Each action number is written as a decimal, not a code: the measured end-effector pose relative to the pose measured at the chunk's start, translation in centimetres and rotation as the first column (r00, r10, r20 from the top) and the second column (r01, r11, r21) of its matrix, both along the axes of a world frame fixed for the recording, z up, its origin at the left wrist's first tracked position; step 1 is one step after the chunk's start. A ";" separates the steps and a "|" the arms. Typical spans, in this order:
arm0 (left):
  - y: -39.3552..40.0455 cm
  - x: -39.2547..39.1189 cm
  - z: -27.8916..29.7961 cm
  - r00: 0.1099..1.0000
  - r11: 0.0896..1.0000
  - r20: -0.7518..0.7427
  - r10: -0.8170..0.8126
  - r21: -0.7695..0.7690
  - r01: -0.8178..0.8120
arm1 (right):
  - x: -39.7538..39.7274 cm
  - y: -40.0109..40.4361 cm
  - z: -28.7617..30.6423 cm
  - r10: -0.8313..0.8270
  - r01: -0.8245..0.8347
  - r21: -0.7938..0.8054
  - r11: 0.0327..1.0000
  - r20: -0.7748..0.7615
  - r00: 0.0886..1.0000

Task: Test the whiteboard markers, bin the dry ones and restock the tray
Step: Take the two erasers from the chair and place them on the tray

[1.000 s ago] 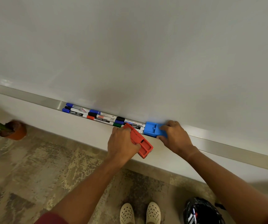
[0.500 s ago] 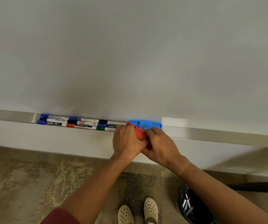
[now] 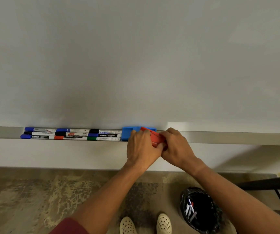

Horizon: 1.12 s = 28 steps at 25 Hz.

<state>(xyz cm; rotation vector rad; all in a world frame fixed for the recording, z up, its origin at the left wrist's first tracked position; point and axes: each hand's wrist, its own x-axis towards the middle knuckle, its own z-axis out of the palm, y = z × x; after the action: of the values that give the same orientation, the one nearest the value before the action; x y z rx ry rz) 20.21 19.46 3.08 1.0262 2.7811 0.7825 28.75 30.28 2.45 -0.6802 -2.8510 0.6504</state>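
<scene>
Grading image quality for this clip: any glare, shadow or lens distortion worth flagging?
Head view: soft shadow darkens the white whiteboard above the markers; a bright patch sits at its lower right; the metal tray bows slightly from the wide lens; marker labels stay readable.

Only readable brand in the tray: "camlin"

The word "camlin" shows in white on the black label of the front blue-capped marker [image 3: 34, 136] at the left end, and again on the blue-capped marker [image 3: 104, 135] in the middle row, followed by smaller print that looks like "whiteboard marker". The red-capped marker [image 3: 68, 137] has similar white lettering, too blurred to be sure. Other barrel labels are unreadable.
</scene>
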 end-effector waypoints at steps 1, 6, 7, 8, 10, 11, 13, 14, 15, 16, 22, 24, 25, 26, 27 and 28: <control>0.2 0.2 0.0 0.999 0.999 -0.042 -0.032 0.008 0.033 | 0.4 1.1 0.1 -0.007 0.007 0.014 1.000 0.004 1.000; 0.2 0.2 -0.7 0.979 0.993 -0.187 -0.081 -0.096 0.064 | 2.6 6.5 0.4 -0.017 0.011 0.078 0.997 0.076 0.997; 0.2 0.1 -0.9 0.979 0.988 -0.184 -0.087 -0.142 0.061 | 2.9 7.2 0.3 -0.021 0.013 0.089 0.996 0.085 0.996; 0.2 0.0 -1.1 0.980 0.983 -0.180 -0.090 -0.176 0.058 | 3.0 7.8 0.2 -0.020 0.010 0.101 0.995 0.099 0.995; 0.3 0.0 -1.6 0.981 0.974 -0.164 -0.102 -0.217 0.065 | 3.2 8.5 -0.2 -0.011 -0.005 0.119 0.993 0.134 0.991; 0.3 0.0 -1.8 0.983 0.970 -0.151 -0.106 -0.231 0.069 | 3.1 8.8 -0.5 -0.008 -0.011 0.129 0.992 0.148 0.989; 0.2 -0.1 -2.1 0.987 0.966 -0.130 -0.099 -0.249 0.064 | 3.0 9.1 -1.1 -0.010 -0.016 0.159 0.987 0.160 0.987; 0.1 -0.2 -2.3 0.988 0.965 -0.124 -0.088 -0.255 0.054 | 2.9 9.2 -1.3 -0.011 -0.018 0.173 0.985 0.164 0.986; 0.1 -0.2 -2.4 0.990 0.965 -0.118 -0.077 -0.260 0.045 | 2.7 9.2 -1.5 -0.010 -0.021 0.182 0.983 0.167 0.986; 0.2 -0.2 -2.5 0.991 0.964 -0.111 -0.069 -0.265 0.037 | 2.6 9.3 -1.7 -0.003 -0.028 0.183 0.983 0.167 0.986; 0.1 -0.2 -2.4 0.996 0.963 -0.087 -0.038 -0.270 0.013 | 1.6 8.8 -2.7 0.036 -0.062 0.153 0.986 0.169 0.985; 0.0 -0.2 -2.4 0.996 0.962 -0.086 -0.032 -0.273 0.008 | 1.4 8.7 -2.9 0.036 -0.061 0.145 0.988 0.173 0.984; -0.1 -0.2 -2.4 0.996 0.963 -0.088 -0.029 -0.269 0.005 | 1.3 8.6 -3.0 0.036 -0.061 0.144 0.988 0.172 0.985; -0.2 -0.2 -2.4 0.996 0.964 -0.089 -0.029 -0.267 0.004 | 1.2 8.6 -3.1 0.033 -0.058 0.142 0.988 0.174 0.984; -0.3 -0.1 -2.4 0.995 0.964 -0.090 -0.030 -0.265 0.005 | 1.2 8.5 -3.1 0.032 -0.057 0.145 0.988 0.171 0.985; -0.4 -0.1 -2.4 0.995 0.964 -0.090 -0.031 -0.264 0.007 | 1.2 8.4 -3.1 0.031 -0.056 0.147 0.987 0.170 0.985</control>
<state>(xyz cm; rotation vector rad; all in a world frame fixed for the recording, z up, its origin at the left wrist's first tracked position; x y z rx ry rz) 20.12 19.02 0.68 1.0609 2.8454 0.3550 29.94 38.70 -0.67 -0.6796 -3.0380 0.3927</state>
